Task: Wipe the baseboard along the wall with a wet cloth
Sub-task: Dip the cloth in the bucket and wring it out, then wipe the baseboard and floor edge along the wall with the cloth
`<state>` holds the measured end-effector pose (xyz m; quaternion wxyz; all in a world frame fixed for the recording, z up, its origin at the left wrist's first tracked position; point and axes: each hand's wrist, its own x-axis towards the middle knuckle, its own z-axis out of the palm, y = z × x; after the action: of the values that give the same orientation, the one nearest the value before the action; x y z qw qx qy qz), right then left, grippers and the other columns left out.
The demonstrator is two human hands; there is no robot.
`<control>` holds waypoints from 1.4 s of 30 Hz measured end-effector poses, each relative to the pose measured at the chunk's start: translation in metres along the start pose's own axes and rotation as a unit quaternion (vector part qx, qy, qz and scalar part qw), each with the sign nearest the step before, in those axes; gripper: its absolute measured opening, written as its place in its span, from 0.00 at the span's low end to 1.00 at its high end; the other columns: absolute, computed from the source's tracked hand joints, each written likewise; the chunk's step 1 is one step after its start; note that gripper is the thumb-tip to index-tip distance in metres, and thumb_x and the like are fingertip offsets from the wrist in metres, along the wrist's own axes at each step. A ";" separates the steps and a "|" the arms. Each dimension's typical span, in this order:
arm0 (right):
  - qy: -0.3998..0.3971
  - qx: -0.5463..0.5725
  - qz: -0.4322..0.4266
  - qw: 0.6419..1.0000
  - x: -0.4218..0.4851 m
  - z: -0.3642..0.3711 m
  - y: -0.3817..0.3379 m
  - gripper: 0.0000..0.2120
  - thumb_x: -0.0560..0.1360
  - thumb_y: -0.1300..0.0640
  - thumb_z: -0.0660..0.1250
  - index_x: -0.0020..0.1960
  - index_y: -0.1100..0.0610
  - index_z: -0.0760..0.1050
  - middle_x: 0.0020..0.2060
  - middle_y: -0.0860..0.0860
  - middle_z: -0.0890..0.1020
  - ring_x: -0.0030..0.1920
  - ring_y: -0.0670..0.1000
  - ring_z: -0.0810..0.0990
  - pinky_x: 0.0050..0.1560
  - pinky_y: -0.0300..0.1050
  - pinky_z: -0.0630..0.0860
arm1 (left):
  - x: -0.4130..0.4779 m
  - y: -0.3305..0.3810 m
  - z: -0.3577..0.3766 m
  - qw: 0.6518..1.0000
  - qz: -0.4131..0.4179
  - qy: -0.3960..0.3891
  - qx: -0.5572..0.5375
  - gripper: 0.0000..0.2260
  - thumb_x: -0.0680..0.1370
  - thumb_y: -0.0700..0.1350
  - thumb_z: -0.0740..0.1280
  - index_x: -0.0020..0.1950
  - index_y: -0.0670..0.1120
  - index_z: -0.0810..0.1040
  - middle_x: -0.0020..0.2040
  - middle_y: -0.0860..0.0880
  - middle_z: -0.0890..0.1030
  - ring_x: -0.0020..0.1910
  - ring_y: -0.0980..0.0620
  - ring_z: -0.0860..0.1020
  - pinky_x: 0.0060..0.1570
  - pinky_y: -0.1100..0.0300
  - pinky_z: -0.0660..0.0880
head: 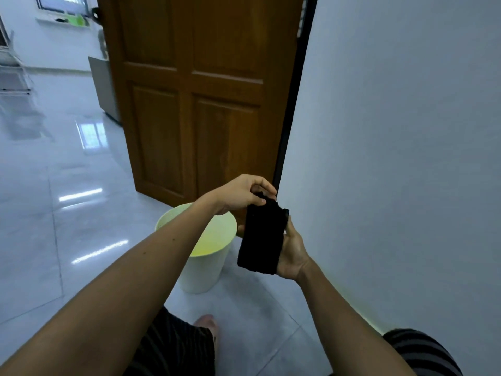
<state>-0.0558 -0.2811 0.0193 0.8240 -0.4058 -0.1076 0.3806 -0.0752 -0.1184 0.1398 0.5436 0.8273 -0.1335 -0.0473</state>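
A black folded cloth [261, 237] lies across the palm of my right hand [292, 253], held in the air in front of me. My left hand [241, 195] pinches the cloth's top edge with its fingertips. Both hands are over the far rim of a pale green bucket [206, 267] that stands on the floor. The white wall [393, 158] runs along the right; its foot [360, 313] meets the floor low on the right, and I cannot make out a distinct baseboard there.
A brown wooden door [200, 99] stands open straight ahead, next to the wall's end. Glossy white floor tiles [67, 213] spread to the left. My knees in striped shorts [176, 346] and one bare foot [208, 324] are at the bottom. A grey cabinet [104, 88] stands behind the door.
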 end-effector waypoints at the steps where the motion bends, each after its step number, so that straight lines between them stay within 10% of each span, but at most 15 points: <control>1: 0.004 -0.004 0.003 1.000 0.000 -0.002 -0.001 0.39 0.72 0.27 0.48 0.68 0.54 0.71 0.63 0.59 0.78 0.63 0.59 0.76 0.64 0.55 0.73 | 0.004 -0.003 0.000 1.000 0.001 0.001 0.003 0.13 0.75 0.29 0.63 0.50 0.46 0.78 0.49 0.48 0.82 0.45 0.60 0.80 0.37 0.70 0.75; 15: 0.010 -0.093 0.035 0.995 -0.011 -0.007 -0.106 0.37 0.73 0.31 0.47 0.71 0.53 0.68 0.68 0.57 0.73 0.67 0.58 0.72 0.69 0.55 0.67 | 0.066 0.004 -0.013 0.989 0.136 0.034 -0.051 0.13 0.74 0.32 0.68 0.54 0.47 0.78 0.52 0.51 0.82 0.52 0.60 0.80 0.50 0.67 0.76; 26: 0.093 0.105 0.051 0.989 0.067 -0.154 -0.045 0.42 0.69 0.27 0.51 0.71 0.55 0.68 0.69 0.62 0.70 0.67 0.62 0.72 0.66 0.59 0.69 | 0.166 -0.192 0.045 0.986 -0.095 0.132 -0.033 0.09 0.80 0.42 0.61 0.60 0.51 0.72 0.57 0.54 0.76 0.57 0.55 0.73 0.52 0.63 0.69; 35: 0.262 -0.122 0.158 0.944 0.156 -0.258 0.011 0.22 0.74 0.36 0.56 0.49 0.53 0.76 0.40 0.55 0.85 0.49 0.55 0.83 0.50 0.47 0.77 | 0.147 -0.407 0.139 0.974 -0.202 0.038 0.093 0.12 0.79 0.40 0.61 0.63 0.45 0.72 0.64 0.46 0.75 0.62 0.50 0.73 0.63 0.58 0.70; 39: 0.190 -0.590 0.168 0.766 0.195 -0.261 0.017 0.22 0.77 0.35 0.48 0.48 0.52 0.68 0.35 0.55 0.72 0.28 0.49 0.75 0.32 0.44 0.78 | 0.141 -0.457 0.165 0.946 -0.165 0.014 0.279 0.20 0.81 0.47 0.57 0.73 0.47 0.62 0.76 0.46 0.61 0.74 0.49 0.60 0.72 0.57 0.54; 42: 0.142 -0.848 0.112 0.498 0.220 -0.273 0.023 0.26 0.79 0.40 0.49 0.75 0.46 0.49 0.54 0.56 0.67 0.42 0.57 0.76 0.45 0.54 0.80 | 0.140 -0.475 0.175 0.904 -0.165 -0.070 0.387 0.26 0.82 0.53 0.51 0.77 0.48 0.47 0.79 0.46 0.43 0.77 0.48 0.43 0.74 0.49 0.41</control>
<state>0.2153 -0.2755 -0.2033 0.0393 -0.9669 -0.2143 0.1330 0.1005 -0.1345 -0.3550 0.1543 0.9774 -0.0405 -0.1387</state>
